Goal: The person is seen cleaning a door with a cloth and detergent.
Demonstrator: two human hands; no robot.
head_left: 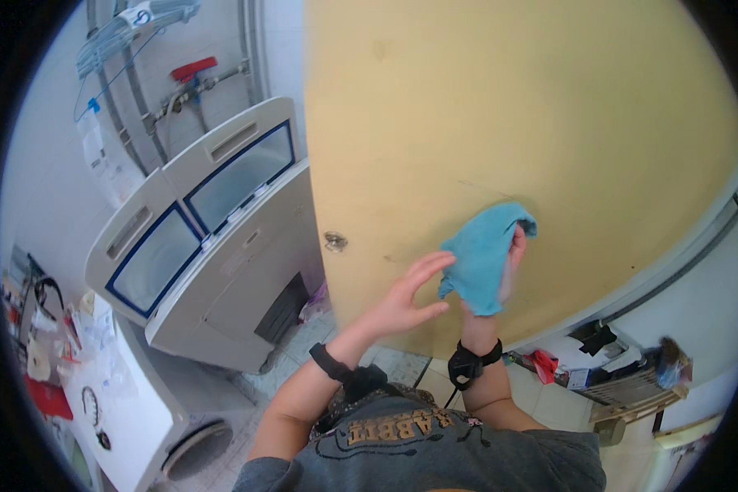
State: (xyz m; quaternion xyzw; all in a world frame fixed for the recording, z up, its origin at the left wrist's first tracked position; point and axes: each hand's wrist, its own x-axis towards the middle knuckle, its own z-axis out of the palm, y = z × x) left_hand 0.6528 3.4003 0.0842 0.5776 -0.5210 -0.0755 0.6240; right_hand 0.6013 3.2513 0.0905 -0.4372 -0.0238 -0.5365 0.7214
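Observation:
A blue cloth [481, 256] hangs over my right hand [513, 261], whose fingers curl round its right edge in front of the door. My left hand [410, 295] is close to the cloth's left side, with thumb and fingers apart; its fingertips reach the cloth's edge, and I cannot tell whether they touch it. Behind both hands stands a pale yellow door [500, 107], marked with a thin scratch and a few small spots. A round metal knob [334, 241] sits near the door's left edge.
Left of the door stands a twin-lid washing machine [230, 271] with its lids raised. A white front-loading machine [123, 394] with clutter on top is at lower left. Pipes with a red valve handle [193, 69] and blue hangers [135, 33] are on the wall. A loaded rack [631, 385] stands at right.

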